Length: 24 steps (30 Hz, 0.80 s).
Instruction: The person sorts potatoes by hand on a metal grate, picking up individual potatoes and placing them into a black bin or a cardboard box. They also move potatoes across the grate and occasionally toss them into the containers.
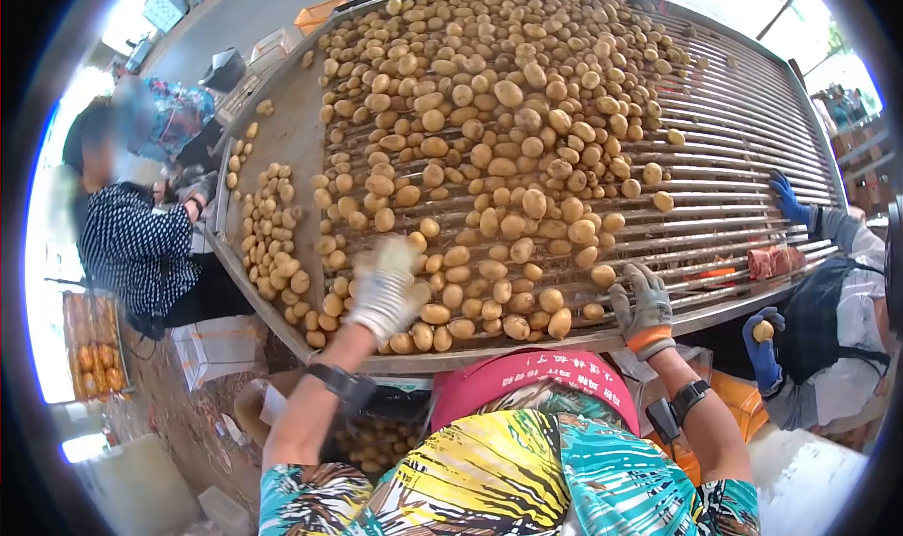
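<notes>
Many potatoes point(508, 94) cover a large sorting table with metal slats point(724, 113). My left hand point(388, 287), in a whitish knitted glove, is over the potatoes near the front edge. Motion blurs its fingers, so whether they hold anything does not show. In a grey glove with an orange cuff, my right hand point(645, 308) rests on the slats by the front rail, fingers apart and nothing visible in them. A single potato point(603, 275) lies just left of its fingers.
Smaller potatoes point(273, 216) pile up on the flat metal strip at left. A person point(141, 244) sits beyond it. At right, another person's blue-gloved hand point(785, 197) reaches over the slats; the other blue glove point(760, 353) holds a potato. Below the table is a potato-filled container point(376, 442).
</notes>
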Tool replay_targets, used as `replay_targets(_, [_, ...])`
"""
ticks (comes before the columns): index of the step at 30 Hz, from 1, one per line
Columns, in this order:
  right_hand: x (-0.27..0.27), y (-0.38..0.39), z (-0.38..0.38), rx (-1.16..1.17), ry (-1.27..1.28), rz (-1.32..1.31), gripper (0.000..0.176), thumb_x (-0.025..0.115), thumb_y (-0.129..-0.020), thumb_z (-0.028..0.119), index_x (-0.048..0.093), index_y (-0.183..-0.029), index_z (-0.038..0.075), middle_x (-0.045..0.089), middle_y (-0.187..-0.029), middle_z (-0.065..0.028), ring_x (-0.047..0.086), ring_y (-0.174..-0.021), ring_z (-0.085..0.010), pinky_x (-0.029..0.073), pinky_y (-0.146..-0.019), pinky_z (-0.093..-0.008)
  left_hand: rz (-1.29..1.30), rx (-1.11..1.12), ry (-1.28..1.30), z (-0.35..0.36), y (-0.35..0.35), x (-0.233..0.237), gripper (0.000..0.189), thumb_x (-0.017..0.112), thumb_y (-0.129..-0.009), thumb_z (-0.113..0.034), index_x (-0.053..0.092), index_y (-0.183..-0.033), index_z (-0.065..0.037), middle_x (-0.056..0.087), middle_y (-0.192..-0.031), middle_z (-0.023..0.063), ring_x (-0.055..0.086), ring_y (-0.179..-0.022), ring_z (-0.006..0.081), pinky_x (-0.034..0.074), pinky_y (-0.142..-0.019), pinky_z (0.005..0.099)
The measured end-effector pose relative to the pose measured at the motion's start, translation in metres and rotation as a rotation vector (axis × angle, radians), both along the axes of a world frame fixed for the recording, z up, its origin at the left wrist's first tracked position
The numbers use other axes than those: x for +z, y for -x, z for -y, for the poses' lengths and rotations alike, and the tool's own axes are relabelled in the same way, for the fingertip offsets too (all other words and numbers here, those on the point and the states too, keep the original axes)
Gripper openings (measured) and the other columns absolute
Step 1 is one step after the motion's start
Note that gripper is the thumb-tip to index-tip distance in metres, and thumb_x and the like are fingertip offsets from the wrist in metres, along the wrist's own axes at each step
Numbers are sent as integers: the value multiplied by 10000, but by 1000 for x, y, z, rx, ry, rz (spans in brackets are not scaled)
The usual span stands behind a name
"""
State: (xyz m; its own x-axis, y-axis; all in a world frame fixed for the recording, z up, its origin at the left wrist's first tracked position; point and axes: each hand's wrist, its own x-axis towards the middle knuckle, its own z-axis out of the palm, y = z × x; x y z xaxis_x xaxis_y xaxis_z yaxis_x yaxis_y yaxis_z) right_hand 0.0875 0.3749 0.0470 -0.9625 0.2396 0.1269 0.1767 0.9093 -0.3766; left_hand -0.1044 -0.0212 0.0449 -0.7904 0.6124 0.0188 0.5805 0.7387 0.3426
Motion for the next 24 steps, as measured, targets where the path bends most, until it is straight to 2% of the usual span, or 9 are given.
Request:
replay_targets(1, [-2, -1, -1, 15, -6, -10, 412, 645, -927, 231, 586, -1252, -15, 599, -1274, -254, 564, -1165, -441, 451, -1027, -499, 165, -136, 300, -31, -20, 17, 568, 655, -838, -373, 555, -1303, -64, 555, -1327, 160, 494, -1263, 373, 302, -1087, 542])
replay_targets(2, [-5, -1, -3, 31, -12, -21, 406, 644, -929, 230, 589, -1247, -15, 601, -1269, -254, 567, -1161, -438, 453, -1025, -497, -69, -248, 114, -24, -50, -29, 722, 654, -844, -481, 510, -1426, -77, 502, -1473, 143, 403, -1409, 364, 221, -1172, 550])
replay_targets(6, [-2, -1, -3, 64, -3, 12, 385, 632, -934, 233, 604, -1227, -15, 619, -1250, -233, 570, -1164, -422, 452, -1026, -492, 264, -71, 237, -8, -23, 5, 867, 640, -850, -625, 450, -1508, -93, 328, -1629, 154, 237, -1525, 353, 81, -1229, 611])
replay_targets(11, [-6, -3, -10, 113, 54, 34, 425, 656, -912, 264, 610, -1244, 3, 619, -1273, -217, 562, -1191, -409, 445, -1045, -483, -151, 355, 613, 124, -2, -24, 708, 638, -891, -465, 455, -1479, -116, 437, -1530, 130, 354, -1454, 304, 216, -1164, 586])
replay_targets(14, [-10, -4, -11, 118, 37, 29, 480, 693, -887, 292, 598, -1266, 13, 605, -1312, -205, 553, -1221, -399, 431, -1067, -483, -146, 1009, 111, 138, -42, -34, 698, 649, -931, -413, 394, -1520, -137, 390, -1566, 144, 322, -1464, 349, 235, -1155, 630])
replay_targets(18, [-13, -5, -14, 177, 154, 43, 683, 792, -814, 331, 538, -1366, 18, 521, -1419, -236, 477, -1334, -413, 399, -1120, -497, -41, 1419, -79, 116, -105, -70, 769, 686, -928, -330, 316, -1572, -129, 323, -1611, 175, 255, -1485, 367, 265, -1182, 509])
replay_targets(20, [-13, -2, -17, 218, 127, -7, 741, 810, -796, 329, 509, -1396, 14, 490, -1442, -251, 457, -1351, -423, 391, -1132, -500, 111, 1559, -258, 110, -114, -89, 813, 716, -913, -259, 284, -1590, -129, 341, -1598, 185, 364, -1422, 353, 339, -1145, 463])
replay_targets(22, [-14, 8, -28, 264, 99, -57, 801, 829, -778, 328, 479, -1425, 11, 459, -1464, -265, 437, -1367, -433, 382, -1143, -502, 107, 1659, -1152, 111, -114, -138, 733, 673, -876, 8, 368, -1533, -106, 416, -1539, 110, 444, -1355, 227, 348, -1143, 333])
replay_targets(24, [-16, 24, -46, 370, 28, -92, 913, 855, -746, 324, 408, -1476, 8, 407, -1501, -275, 410, -1384, -452, 371, -1153, -516, 64, 1734, -1286, 115, -107, -167, 701, 635, -879, 75, 396, -1509, -116, 452, -1520, 86, 483, -1308, 169, 378, -1112, 306])
